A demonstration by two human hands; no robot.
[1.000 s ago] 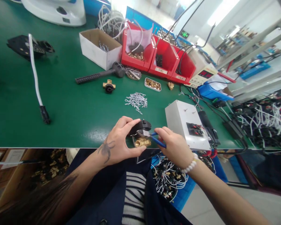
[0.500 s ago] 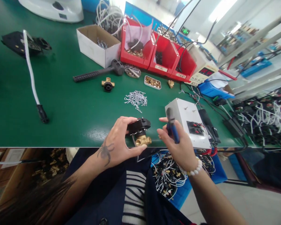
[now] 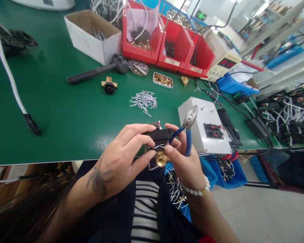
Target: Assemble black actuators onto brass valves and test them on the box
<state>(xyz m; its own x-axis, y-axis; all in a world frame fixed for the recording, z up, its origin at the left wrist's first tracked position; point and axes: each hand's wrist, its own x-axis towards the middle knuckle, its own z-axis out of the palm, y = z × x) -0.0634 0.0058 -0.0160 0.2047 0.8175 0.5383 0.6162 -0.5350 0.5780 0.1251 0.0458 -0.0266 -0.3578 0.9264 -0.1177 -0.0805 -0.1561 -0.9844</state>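
Observation:
Near the table's front edge, my left hand [image 3: 128, 157] grips the left side of a black-bodied brass valve [image 3: 161, 135], its thumb and fingers around the body. The valve's brass fitting [image 3: 161, 160] points toward me. My right hand [image 3: 183, 158] steadies the right side with thumb and fingers, while blue-handled pliers [image 3: 190, 123] rest in the same hand, jaws upward and handles spread. A wire clip [image 3: 159, 146] shows between the black body and the brass. Beyond my hands lies a pile of similar wire clips [image 3: 144, 102].
A grey box with terminals [image 3: 204, 126] stands right of my hands. Farther back are a black hammer [image 3: 98, 69], a brass fitting with black cap [image 3: 109, 85], a tin of brass parts [image 3: 162, 80], a white carton [image 3: 91, 37] and red bins [image 3: 142, 37]. Blue crates sit below the table's edge.
My right hand with the pliers has moved left and now touches the valve. The valve has turned, bringing its brass opening toward me. The camera view has shifted a little.

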